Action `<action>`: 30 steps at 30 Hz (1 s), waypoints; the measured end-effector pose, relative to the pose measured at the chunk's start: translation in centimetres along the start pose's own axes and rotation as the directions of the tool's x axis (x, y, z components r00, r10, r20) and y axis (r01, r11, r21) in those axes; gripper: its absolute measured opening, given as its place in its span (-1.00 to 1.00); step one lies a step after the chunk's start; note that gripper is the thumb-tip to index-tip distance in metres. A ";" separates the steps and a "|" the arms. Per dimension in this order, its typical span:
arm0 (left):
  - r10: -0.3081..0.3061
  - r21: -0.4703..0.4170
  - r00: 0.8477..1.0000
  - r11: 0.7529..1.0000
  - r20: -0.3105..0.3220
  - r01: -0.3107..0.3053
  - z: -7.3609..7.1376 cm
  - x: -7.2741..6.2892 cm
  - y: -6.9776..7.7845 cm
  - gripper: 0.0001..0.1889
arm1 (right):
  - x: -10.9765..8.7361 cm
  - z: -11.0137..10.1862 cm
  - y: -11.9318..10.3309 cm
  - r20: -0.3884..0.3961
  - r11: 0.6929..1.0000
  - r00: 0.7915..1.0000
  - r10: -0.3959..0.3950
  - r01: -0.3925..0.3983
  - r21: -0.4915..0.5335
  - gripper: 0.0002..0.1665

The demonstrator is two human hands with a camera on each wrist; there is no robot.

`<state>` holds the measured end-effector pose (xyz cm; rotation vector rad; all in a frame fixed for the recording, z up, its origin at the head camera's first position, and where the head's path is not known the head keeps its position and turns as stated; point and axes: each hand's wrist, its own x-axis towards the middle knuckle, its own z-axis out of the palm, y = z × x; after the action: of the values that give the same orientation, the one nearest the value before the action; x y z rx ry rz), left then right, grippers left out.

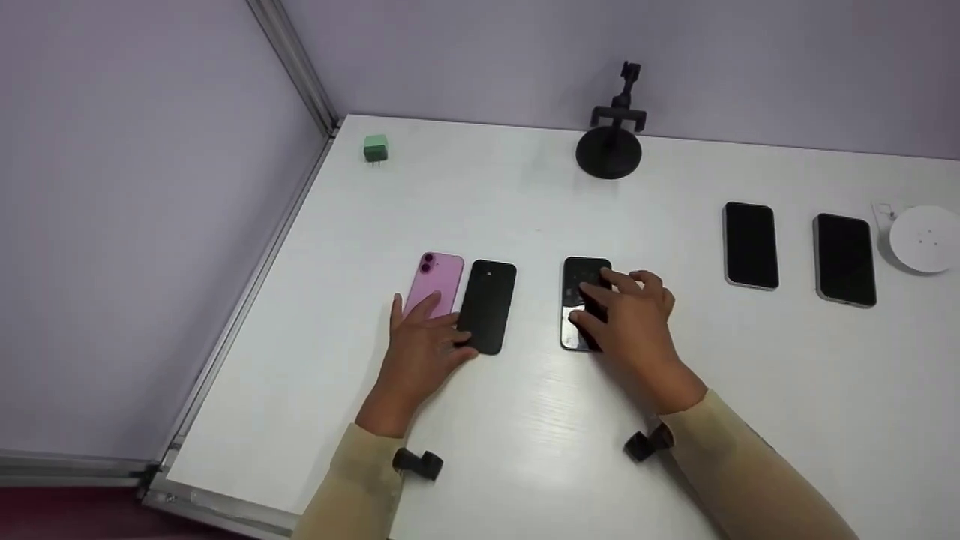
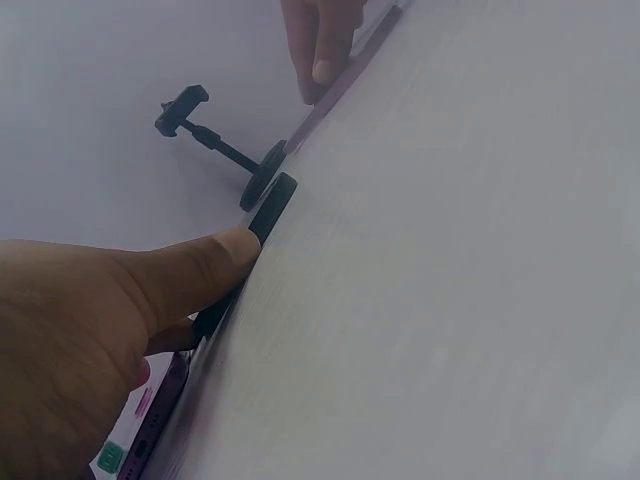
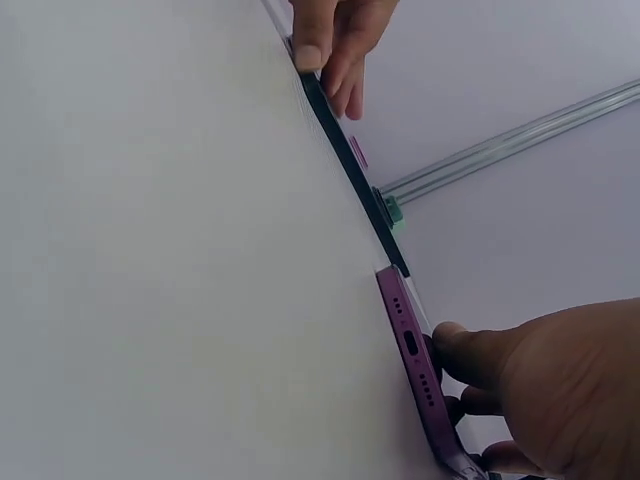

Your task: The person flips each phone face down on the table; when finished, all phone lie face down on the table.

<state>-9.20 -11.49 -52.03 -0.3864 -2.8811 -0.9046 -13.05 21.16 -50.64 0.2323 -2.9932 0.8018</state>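
Observation:
My left hand [image 1: 421, 356] lies with spread fingers over the lower part of a pink phone [image 1: 442, 274], whose two camera lenses face up. Its thumb rests at the bottom edge of a black phone [image 1: 491, 300] just to the right; in the left wrist view the thumb tip is against that phone's [image 2: 272, 215] dark side. Further right, my right hand [image 1: 636, 319] touches a glossy phone [image 1: 576, 292] with its thumb and extended fingertips. The right wrist view shows this phone's purple edge [image 3: 405, 335] with a charging port. Both phones by the left hand lie flat.
A black phone stand [image 1: 609, 152] is at the back, with a green charger plug [image 1: 376, 148] at the back left. Two dark-screened phones [image 1: 751, 245] [image 1: 845, 259] lie to the right, beside a round white object [image 1: 924, 238]. Walls border the table's back and left.

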 end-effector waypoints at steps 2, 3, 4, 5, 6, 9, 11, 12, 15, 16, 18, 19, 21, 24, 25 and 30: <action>0.002 0.002 1.000 1.000 -0.002 -0.002 0.0 -0.1 -0.1 -0.68 | -0.4 0.4 -0.3 -0.008 1.000 1.000 0.001 -0.001 0.009 -0.38; 0.003 0.004 1.000 1.000 -0.002 -0.003 0.0 -0.1 -0.1 -0.68 | -0.6 0.6 -0.5 -0.010 1.000 1.000 -0.001 0.001 0.012 -0.38; 0.003 0.007 1.000 1.000 -0.002 -0.003 0.0 -0.2 -0.1 -0.68 | -0.7 0.8 -0.6 -0.014 1.000 1.000 -0.003 0.003 0.019 -0.38; 0.003 0.008 1.000 1.000 -0.001 -0.003 0.1 -0.2 -0.2 -0.68 | -0.9 0.9 -0.7 -0.017 1.000 1.000 -0.002 0.003 0.027 -0.38; 0.004 0.011 1.000 1.000 -0.001 -0.004 0.1 -0.2 -0.2 -0.69 | -1.0 1.1 -0.7 -0.023 0.999 1.000 -0.002 0.003 0.036 -0.38; -0.001 0.009 1.000 1.000 0.002 0.001 0.2 -0.2 -0.2 -0.68 | -1.2 1.6 -0.7 -0.037 0.997 0.999 0.004 -0.001 0.077 -0.39; -0.002 0.013 1.000 1.000 0.002 0.002 0.2 -0.2 -0.2 -0.68 | -1.4 1.8 -0.7 -0.047 0.995 0.999 0.011 -0.006 0.104 -0.39; -0.003 0.017 1.000 1.000 0.003 0.003 0.3 -0.1 -0.2 -0.68 | -1.4 1.9 -0.7 -0.053 0.993 0.999 0.014 -0.008 0.114 -0.39; -0.007 0.024 1.000 1.000 0.006 0.007 0.2 0.0 -0.1 -0.68 | -1.6 2.1 -0.8 -0.066 0.992 0.998 0.014 -0.005 0.128 -0.39; -0.008 0.027 1.000 1.000 0.007 0.008 0.2 0.0 -0.1 -0.68 | -1.6 2.1 -0.9 -0.070 0.992 0.997 0.012 -0.003 0.126 -0.39; -0.011 0.024 1.000 1.000 0.010 0.011 0.2 0.0 0.0 -0.68 | -1.7 2.2 -1.0 -0.078 0.993 0.997 0.006 0.003 0.116 -0.40; -0.013 0.020 1.000 1.000 0.010 0.013 0.2 0.1 0.0 -0.68 | -1.7 2.2 -1.0 -0.079 0.994 0.997 0.006 0.003 0.111 -0.40; -0.019 0.015 1.000 1.000 0.011 0.019 0.1 0.1 0.0 -0.68 | -1.8 2.3 -1.2 -0.079 0.995 0.997 0.006 0.002 0.104 -0.40; -0.024 0.004 1.000 1.000 0.007 0.024 0.1 0.1 0.0 -0.68 | -1.8 2.3 -1.3 -0.077 0.994 0.997 0.013 -0.005 0.105 -0.41; -0.019 0.003 1.000 1.000 0.005 0.019 0.1 0.1 0.0 -0.68 | -1.8 2.3 -1.3 -0.076 0.994 0.997 0.017 -0.008 0.111 -0.42; 0.008 -0.002 1.000 1.000 -0.011 -0.008 0.2 0.0 -0.1 -0.68 | -1.8 2.4 -1.3 -0.078 0.991 0.997 0.022 -0.012 0.131 -0.42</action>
<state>-9.25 -11.47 -52.21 -0.3915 -2.8667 -0.9049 -11.02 19.09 -52.20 0.1742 -2.8761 0.9857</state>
